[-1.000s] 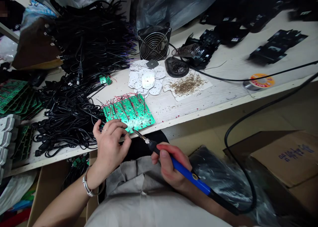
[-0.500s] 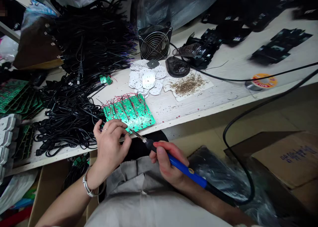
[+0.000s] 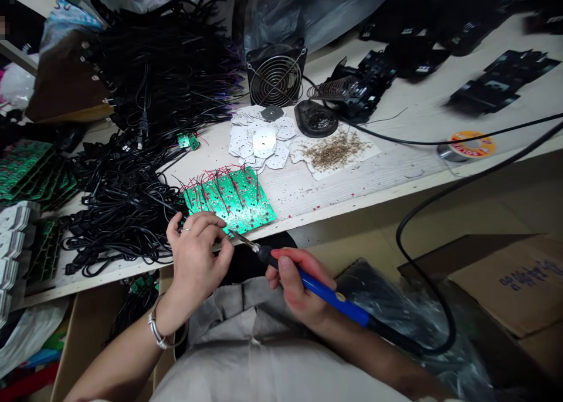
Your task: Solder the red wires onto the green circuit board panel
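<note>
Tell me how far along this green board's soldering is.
Done: red wires stand across the green board. In hand: the right hand holds the soldering iron, tip at the board's near edge; the left hand pinches beside it. Left: unsoldered joints cannot be told; more green boards lie stacked left.

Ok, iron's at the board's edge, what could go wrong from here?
The blue-handled soldering iron in the right hand has its tip close to the fingertips of the left hand: a burn seems possible. The green circuit board panel sits at the edge of the white table and might slip off.
</note>
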A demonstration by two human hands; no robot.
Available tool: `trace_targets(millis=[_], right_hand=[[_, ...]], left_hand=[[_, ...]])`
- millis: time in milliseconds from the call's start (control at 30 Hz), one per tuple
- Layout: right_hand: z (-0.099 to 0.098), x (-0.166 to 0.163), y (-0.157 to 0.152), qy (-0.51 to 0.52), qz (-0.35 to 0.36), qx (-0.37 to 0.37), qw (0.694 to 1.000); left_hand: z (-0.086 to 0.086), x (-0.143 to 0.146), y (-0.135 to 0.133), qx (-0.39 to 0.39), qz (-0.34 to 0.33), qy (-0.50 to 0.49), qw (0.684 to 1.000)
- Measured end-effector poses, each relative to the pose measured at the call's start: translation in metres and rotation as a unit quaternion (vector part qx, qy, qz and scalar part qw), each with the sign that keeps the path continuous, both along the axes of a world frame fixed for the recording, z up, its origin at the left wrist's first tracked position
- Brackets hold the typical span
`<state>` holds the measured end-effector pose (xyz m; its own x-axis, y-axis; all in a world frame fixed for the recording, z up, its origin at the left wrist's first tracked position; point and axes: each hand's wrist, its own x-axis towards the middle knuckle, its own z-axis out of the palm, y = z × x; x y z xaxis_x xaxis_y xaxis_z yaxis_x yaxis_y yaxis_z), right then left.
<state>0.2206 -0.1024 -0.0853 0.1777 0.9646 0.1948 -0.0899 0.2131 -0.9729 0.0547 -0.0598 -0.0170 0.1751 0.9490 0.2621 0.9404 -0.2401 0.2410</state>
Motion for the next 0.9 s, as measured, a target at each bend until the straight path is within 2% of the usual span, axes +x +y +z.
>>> trace_targets(millis=[200,433,733,900], right_hand=[[0.001,0.001,0.002,0.054,0.0,-0.052,0.997],[0.0,0.002,0.001,0.051,0.013,-0.04,0.998],[0.006,0.013,0.016,0.122,-0.089,0.011,0.988],[0.005,0.016,0.017,0.117,-0.101,0.014,0.988]], left_hand=[[0.003,0.001,0.001,-0.015,0.006,0.006,1.0],[0.005,0.002,0.002,-0.023,0.005,0.008,1.0],[0.007,0.003,0.002,-0.03,0.009,0.013,0.999],[0.01,0.003,0.002,-0.04,0.007,0.024,0.999]])
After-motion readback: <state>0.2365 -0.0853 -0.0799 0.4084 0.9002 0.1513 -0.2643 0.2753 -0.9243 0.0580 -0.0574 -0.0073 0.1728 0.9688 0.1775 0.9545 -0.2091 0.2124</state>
